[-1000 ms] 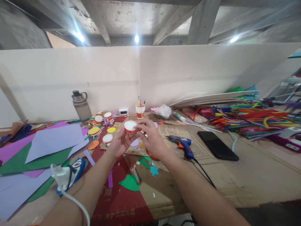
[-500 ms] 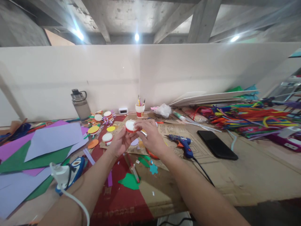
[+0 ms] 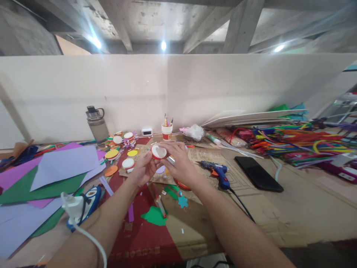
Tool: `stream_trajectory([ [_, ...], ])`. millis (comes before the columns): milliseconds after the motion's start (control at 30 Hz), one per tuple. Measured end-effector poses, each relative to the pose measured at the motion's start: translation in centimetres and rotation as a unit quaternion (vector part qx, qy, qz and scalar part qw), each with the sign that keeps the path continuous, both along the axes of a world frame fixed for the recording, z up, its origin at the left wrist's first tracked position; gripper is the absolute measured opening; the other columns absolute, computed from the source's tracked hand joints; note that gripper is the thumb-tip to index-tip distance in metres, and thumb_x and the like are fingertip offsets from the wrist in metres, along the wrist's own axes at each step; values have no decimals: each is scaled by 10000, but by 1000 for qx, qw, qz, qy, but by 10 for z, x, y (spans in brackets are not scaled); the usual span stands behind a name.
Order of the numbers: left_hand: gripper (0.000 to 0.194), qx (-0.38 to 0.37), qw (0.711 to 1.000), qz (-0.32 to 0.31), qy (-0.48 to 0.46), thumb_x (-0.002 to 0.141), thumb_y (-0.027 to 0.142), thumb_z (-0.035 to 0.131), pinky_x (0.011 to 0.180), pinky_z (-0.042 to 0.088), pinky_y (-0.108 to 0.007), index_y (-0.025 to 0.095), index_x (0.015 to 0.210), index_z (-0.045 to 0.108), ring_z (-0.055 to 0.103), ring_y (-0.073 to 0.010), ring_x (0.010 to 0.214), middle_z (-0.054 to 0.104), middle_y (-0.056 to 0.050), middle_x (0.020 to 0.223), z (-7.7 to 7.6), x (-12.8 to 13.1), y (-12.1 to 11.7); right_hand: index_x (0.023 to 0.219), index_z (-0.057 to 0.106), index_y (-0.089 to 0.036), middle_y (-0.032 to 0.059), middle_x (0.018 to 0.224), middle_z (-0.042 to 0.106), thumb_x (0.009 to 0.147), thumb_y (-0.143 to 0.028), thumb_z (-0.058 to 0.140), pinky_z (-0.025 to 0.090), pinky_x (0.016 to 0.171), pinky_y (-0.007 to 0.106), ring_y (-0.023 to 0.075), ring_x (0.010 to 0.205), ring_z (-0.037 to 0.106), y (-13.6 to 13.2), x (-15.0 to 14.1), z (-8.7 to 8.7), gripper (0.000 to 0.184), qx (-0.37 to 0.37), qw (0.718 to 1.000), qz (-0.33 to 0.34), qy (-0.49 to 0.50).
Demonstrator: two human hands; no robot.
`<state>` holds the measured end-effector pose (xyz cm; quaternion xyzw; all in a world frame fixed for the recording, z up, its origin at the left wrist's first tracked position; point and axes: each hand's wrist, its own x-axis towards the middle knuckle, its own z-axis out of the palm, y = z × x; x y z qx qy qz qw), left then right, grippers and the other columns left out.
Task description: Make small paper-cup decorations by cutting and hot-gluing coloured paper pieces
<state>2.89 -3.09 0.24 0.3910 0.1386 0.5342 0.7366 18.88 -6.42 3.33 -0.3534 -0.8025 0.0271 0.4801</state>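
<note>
Above the middle of the table is a small round drum-like piece (image 3: pixel 158 152) with a white top and a red band, tilted towards me. My left hand (image 3: pixel 145 168) grips it from the left and below, thumb against the side. The bent fingers of my right hand (image 3: pixel 178 160) close on its right edge and partly cover it. A silvery object (image 3: pixel 171 160) shows beneath the right fingers; I cannot tell what it is. Similar white-topped pieces (image 3: pixel 128 163) and a yellow-topped one (image 3: pixel 112 154) stand to the left.
A blue glue gun (image 3: pixel 221 175) with a black cord and a black phone (image 3: pixel 258 173) lie to the right. Coloured paper sheets (image 3: pixel 65 165) and a blue power strip (image 3: pixel 92 203) are at left. Behind stand a bottle (image 3: pixel 97 124) and a pen cup (image 3: pixel 167 132); pipe cleaners (image 3: pixel 292 139) heap far right.
The round piece has shifted slightly right and down and tilted more towards me. My right fingers have moved from its top to its right edge.
</note>
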Motion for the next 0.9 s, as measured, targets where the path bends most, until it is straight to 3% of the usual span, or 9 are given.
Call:
stream_trajectory([
  [333,431,61,998,19,29,745,246,718,891,493,-345,185,1160,623,617,-224,1031,659,-100,1136,3,-3,-2,1224,566,-274,61,1293,566,807,-130,577,320,1006,486,258,1206,459,-4,-2,2,441,-12,1000,-15,-1],
  [700,551,90,992,48,74,652,170,775,868,476,-324,205,1180,620,603,-230,1038,632,-107,1196,4,-6,-1,1195,563,-263,54,1290,567,810,-135,578,322,1031,453,236,1209,469,-5,-3,5,406,12,1000,8,1],
  [900,583,114,989,51,79,633,137,776,937,444,-341,228,1185,615,521,-269,1180,581,-97,1285,6,-8,-2,1184,541,-256,71,1301,546,812,-220,624,321,1032,460,241,1224,454,-6,-4,5,383,16,1000,18,20],
])
